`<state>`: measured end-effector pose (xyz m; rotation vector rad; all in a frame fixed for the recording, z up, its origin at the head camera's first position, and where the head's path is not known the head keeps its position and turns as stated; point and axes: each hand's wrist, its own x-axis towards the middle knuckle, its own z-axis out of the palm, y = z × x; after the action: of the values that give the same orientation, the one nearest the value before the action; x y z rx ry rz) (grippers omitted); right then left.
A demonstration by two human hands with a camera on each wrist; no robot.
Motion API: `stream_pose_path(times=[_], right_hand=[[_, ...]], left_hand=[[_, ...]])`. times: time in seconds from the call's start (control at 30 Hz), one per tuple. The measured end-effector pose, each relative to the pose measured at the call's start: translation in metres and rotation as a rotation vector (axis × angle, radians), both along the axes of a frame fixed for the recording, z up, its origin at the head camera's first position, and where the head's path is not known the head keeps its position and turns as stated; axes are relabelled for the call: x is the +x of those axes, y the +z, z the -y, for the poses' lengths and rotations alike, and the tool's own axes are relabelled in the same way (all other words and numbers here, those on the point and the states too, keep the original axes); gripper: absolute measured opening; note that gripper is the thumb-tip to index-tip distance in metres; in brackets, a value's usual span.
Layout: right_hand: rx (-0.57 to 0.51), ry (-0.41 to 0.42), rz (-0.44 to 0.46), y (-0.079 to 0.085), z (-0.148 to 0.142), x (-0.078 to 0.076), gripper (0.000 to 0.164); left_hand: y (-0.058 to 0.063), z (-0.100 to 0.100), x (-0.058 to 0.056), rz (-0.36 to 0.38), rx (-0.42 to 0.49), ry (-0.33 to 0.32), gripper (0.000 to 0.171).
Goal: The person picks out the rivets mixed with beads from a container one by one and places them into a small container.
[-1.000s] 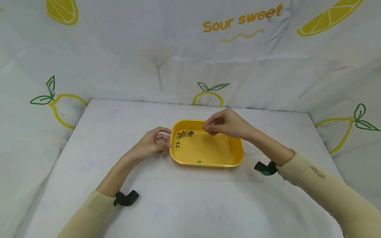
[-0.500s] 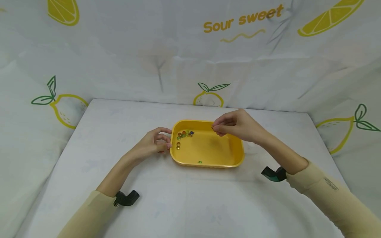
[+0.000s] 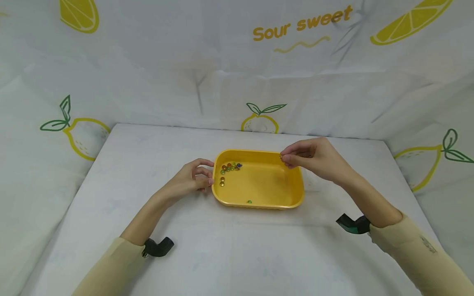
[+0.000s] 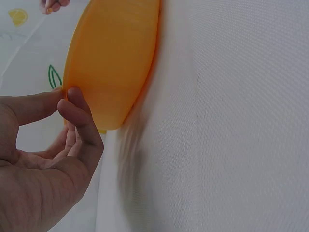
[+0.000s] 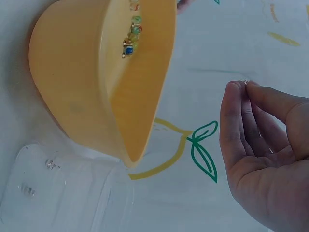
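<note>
A yellow plastic basin (image 3: pixel 259 181) sits on the table. My left hand (image 3: pixel 192 176) grips its left rim, thumb and fingers bent at the edge; in the left wrist view the fingertips (image 4: pixel 72 104) lie against the outer wall. My right hand (image 3: pixel 314 158) is above the basin's far right corner, pinching a tiny amber bead (image 3: pixel 281 157) between thumb and fingertips. Most of that bead is hidden by the fingers. Several coloured beads (image 3: pixel 228 167) cluster at the basin's far left, with two amber ones (image 3: pixel 222 181) nearer me. A green bead (image 3: pixel 249 202) lies along the near wall.
A clear plastic box (image 5: pixel 67 193) stands right of the basin, with a few small clear pieces (image 5: pixel 52 164) in it; it hardly shows in the head view. Behind the white table (image 3: pixel 166 255) hangs a lemon-print cloth (image 3: pixel 155 74).
My right hand has moved right across the basin with the bead, from above its middle to its far right corner. The left hand and basin have stayed in place.
</note>
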<state>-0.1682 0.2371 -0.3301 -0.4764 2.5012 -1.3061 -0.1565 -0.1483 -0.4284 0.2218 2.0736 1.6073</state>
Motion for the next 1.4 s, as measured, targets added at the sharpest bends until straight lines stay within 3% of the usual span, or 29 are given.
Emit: stream_pose_path(times=[0.4,0.83,1.2,1.4], right_hand=[[0.009,-0.088,-0.075,-0.001,-0.028,0.011,0.023],[-0.008,-0.227,-0.038,-0.009,-0.055,0.021,0.026],[0.036,-0.272,-0.004,-0.022,-0.076,0.026,0.033],[0.037,-0.232,0.005,-0.03,-0.09,0.022,0.035]], left_hand=[[0.0,-0.002,0.0,0.006,0.011,-0.001,0.056],[0.001,-0.002,0.001,0.003,0.009,0.002,0.054],[0.001,-0.001,0.001,0.01,0.008,0.0,0.054],[0.001,-0.001,0.001,0.009,0.007,0.001,0.055]])
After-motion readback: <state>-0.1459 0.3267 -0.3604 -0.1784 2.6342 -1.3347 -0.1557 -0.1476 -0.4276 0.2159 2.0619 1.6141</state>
